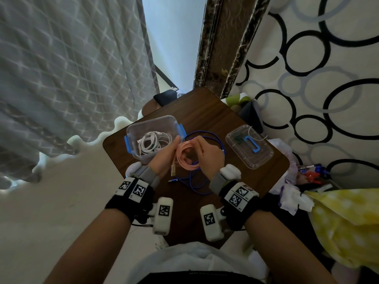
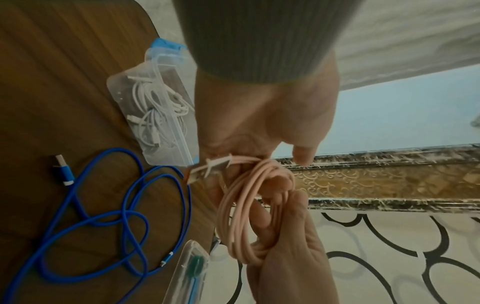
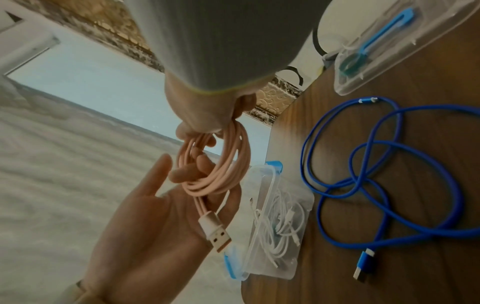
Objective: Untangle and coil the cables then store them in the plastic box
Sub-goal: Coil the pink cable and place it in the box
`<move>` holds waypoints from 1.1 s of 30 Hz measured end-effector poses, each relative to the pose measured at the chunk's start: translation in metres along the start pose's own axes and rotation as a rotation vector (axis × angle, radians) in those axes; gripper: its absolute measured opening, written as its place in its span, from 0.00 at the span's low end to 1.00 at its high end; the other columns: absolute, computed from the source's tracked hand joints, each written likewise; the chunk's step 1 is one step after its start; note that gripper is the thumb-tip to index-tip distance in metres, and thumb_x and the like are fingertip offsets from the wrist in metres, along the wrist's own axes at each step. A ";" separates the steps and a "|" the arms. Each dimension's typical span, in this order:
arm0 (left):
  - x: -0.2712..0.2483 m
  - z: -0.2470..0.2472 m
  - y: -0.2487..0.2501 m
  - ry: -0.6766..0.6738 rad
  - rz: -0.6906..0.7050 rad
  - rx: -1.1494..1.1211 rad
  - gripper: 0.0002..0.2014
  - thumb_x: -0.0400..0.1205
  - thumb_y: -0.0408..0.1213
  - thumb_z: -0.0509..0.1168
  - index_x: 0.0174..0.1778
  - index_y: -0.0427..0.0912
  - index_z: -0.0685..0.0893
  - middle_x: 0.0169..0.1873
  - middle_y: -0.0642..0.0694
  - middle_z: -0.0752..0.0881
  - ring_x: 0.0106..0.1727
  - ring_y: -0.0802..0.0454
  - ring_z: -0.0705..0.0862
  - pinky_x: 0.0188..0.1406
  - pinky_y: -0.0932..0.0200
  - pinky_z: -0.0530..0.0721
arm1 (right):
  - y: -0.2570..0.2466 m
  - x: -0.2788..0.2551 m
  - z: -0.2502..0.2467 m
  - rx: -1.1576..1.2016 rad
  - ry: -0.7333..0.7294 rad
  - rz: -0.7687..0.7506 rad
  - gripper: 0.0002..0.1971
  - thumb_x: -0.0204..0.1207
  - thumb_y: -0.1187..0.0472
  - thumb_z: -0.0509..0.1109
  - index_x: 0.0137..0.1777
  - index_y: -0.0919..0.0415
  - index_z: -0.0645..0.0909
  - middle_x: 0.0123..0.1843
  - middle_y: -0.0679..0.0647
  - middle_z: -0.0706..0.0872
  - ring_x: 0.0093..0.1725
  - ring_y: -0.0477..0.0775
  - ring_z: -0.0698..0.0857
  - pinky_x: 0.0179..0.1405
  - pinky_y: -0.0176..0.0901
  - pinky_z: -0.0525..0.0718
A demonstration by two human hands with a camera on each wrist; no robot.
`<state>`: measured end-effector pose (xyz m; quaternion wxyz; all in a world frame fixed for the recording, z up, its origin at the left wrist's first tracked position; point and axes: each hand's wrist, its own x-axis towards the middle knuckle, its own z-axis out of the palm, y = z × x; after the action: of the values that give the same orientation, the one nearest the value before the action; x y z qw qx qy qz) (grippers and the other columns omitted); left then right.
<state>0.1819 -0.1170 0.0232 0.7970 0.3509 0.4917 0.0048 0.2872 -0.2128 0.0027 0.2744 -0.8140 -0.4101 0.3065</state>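
— Do you see any brand or writing on these things?

— No words that I can read. Only the black-and-white square code markers (image 1: 138,190) on the wrist bands, and there are no letters on them.

— And the cables, what are they like?

— The pink cable (image 1: 185,156) is smooth, like rubber, and it is wound in a round coil of several loops. Both hands hold it above the wooden table (image 1: 215,117). The left hand (image 1: 167,155) lies under the coil with the palm up; some fingers are curled into the loops and the forefinger stands out straight. The flat USB plug (image 3: 215,233) of the coil, pink shell with a metal end, lies on this palm. The right hand (image 1: 207,153) closes its fingers round the upper part of the coil.

— Where is the box?

— The plastic box (image 1: 132,130) is clear, rectangular with round corners and blue clips, just beside the left hand. A white cable (image 1: 155,143), already coiled, lies inside it. The clear lid (image 1: 264,155) with a blue handle lies apart, on the right side of the table.

— And the blue one?

— The blue cable (image 2: 135,205) looks braided and lies loose on the table in crossed loops, under and between the hands, with blue-and-silver plugs.
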 end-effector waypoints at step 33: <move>-0.090 -0.068 -0.020 0.013 0.283 0.430 0.13 0.87 0.41 0.51 0.47 0.46 0.81 0.41 0.35 0.84 0.40 0.40 0.77 0.40 0.46 0.77 | -0.088 -0.034 0.045 0.438 -0.016 0.229 0.16 0.83 0.52 0.57 0.33 0.55 0.72 0.32 0.50 0.76 0.36 0.51 0.77 0.39 0.46 0.74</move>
<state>0.0748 -0.1264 0.0636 0.6922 0.5775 0.4325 0.0138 0.1947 -0.1872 0.0437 0.4045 -0.7737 -0.2410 0.4239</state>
